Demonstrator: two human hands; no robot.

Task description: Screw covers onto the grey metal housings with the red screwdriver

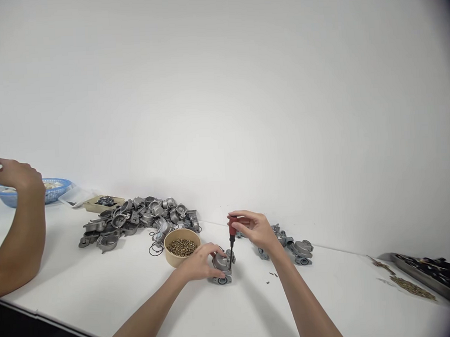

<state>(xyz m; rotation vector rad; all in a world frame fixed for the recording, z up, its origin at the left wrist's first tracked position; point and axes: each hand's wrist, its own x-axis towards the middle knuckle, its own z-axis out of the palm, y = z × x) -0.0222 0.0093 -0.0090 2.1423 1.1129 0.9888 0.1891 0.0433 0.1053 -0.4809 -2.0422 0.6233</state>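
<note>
A grey metal housing (pixel 221 261) stands on the white table, with the fingers and thumb of my left hand (pixel 202 262) closed round its left side. My right hand (pixel 254 228) grips the red handle of a screwdriver (pixel 232 228) from above. The screwdriver is nearly upright, and its tip reaches the right side of the housing; the screw under it is too small to make out. Just behind my left hand is a round tan bowl (pixel 170 259) full of small brass-coloured screws (pixel 182 246).
A heap of grey housings (pixel 137 216) lies at the back left beside black rings (pixel 156 249). More housings (pixel 303 251) sit behind my right forearm. Another person's arm (pixel 28 224) extends over the left side near a blue basket (pixel 56 190). A dark tray (pixel 426 273) lies far right.
</note>
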